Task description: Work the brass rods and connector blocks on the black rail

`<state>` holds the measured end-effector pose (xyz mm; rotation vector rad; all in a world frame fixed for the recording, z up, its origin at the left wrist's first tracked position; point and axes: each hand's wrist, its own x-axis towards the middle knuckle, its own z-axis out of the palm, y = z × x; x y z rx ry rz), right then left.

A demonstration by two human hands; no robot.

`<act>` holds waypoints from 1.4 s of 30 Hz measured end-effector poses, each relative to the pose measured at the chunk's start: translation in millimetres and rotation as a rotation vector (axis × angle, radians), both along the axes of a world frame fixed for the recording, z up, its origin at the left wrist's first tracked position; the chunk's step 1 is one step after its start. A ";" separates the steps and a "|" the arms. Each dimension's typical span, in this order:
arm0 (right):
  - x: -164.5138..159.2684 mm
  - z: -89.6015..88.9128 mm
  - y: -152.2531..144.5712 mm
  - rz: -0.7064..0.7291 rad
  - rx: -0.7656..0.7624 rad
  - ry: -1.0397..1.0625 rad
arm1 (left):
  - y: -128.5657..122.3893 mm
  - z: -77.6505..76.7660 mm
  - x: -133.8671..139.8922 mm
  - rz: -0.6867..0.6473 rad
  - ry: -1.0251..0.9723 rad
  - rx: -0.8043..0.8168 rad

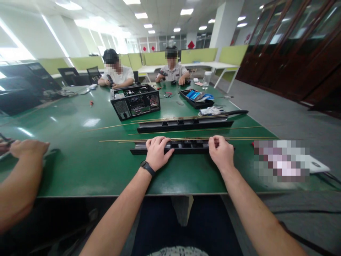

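Half-open left hand (158,153) clasps the crosswise black rail (190,151); right hand (221,153) curled, hold unclear.

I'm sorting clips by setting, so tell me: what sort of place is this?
Probably an open-plan office, with hardware work going on: yellow-green partitions and white desks stand behind, and a computer case shows its insides in front.

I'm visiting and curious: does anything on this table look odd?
The computer case beyond the black rails stands askew, its insides exposed as if opened up. Thin rods also jut past the rails' ends.
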<state>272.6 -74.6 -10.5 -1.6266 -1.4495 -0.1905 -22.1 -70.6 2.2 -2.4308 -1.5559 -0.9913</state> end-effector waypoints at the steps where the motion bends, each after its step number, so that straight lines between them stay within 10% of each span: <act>1: -0.9 -1.1 -2.2 -0.003 0.012 -0.009 | -2.7 -0.7 -0.4 0.000 -0.003 0.005; 42: -6.2 -2.4 -6.9 -0.031 0.021 -0.006 | -9.9 -5.7 0.9 0.028 -0.016 -0.025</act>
